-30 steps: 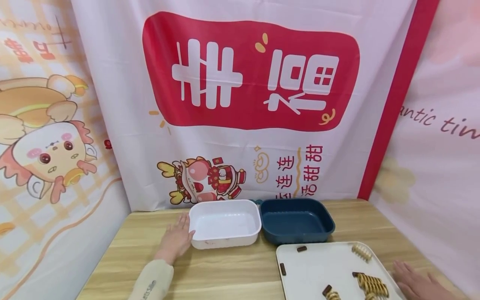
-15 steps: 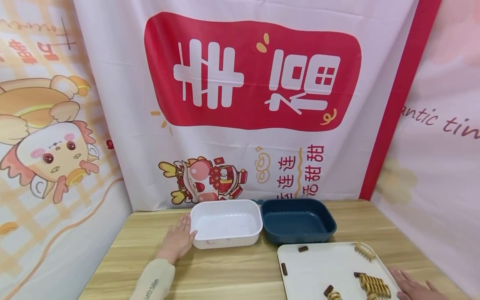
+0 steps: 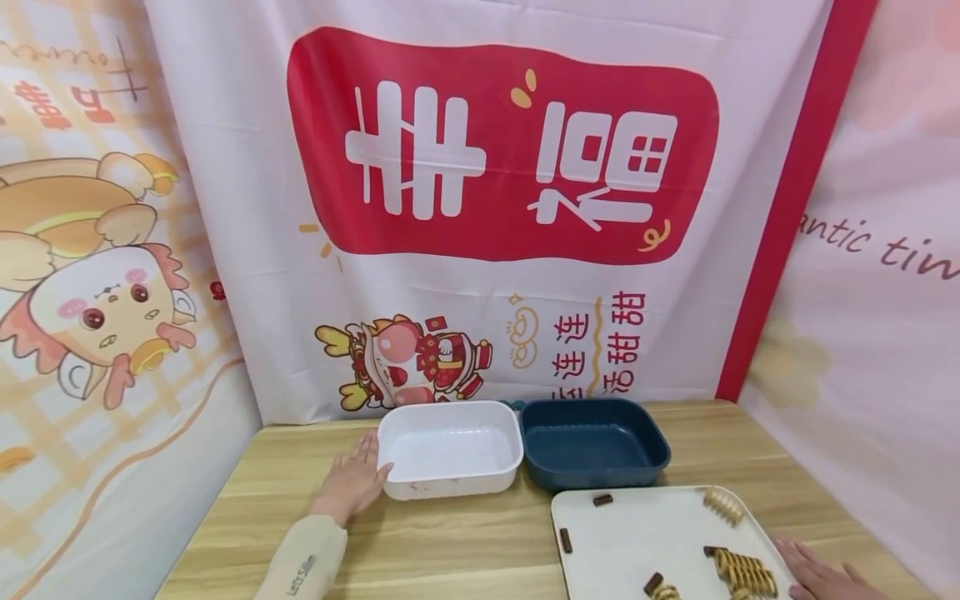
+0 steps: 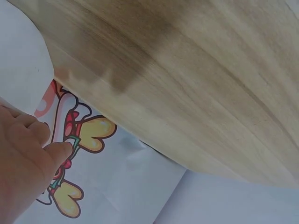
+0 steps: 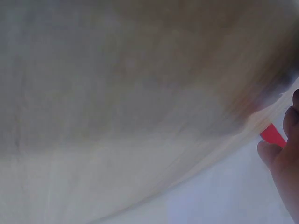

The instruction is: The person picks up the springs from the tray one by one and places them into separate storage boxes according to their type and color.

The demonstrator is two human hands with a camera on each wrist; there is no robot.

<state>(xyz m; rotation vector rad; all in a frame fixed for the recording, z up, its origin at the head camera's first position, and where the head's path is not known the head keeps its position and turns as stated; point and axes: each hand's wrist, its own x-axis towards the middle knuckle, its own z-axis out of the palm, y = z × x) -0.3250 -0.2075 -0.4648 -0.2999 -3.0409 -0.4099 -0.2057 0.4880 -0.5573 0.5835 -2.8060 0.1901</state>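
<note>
My left hand (image 3: 351,482) rests against the left end of a white rectangular container (image 3: 450,486), fingers straight along its side and thumb by the front corner. In the left wrist view that hand (image 4: 25,161) shows beside the white wall (image 4: 23,56). At the lower right, my right hand (image 3: 819,575) lies flat at the right edge of a cream tray (image 3: 622,537), holding nothing. The tray bears golden-brown spiral pieces (image 3: 746,572), a paler spiral (image 3: 723,506) and several short dark brown pieces (image 3: 603,500). The right wrist view catches part of the right hand (image 5: 286,154).
A dark blue container (image 3: 596,478) stands close against the white one's right side, behind the tray. All rest on a wood-grain table (image 3: 450,554). A printed cloth (image 3: 502,275) hangs at its back edge, with more patterned cloth (image 3: 862,333) on both sides.
My right hand has shifted left, up to the tray's edge. The left hand stays at the white container, and the containers and tray have not moved on the table.
</note>
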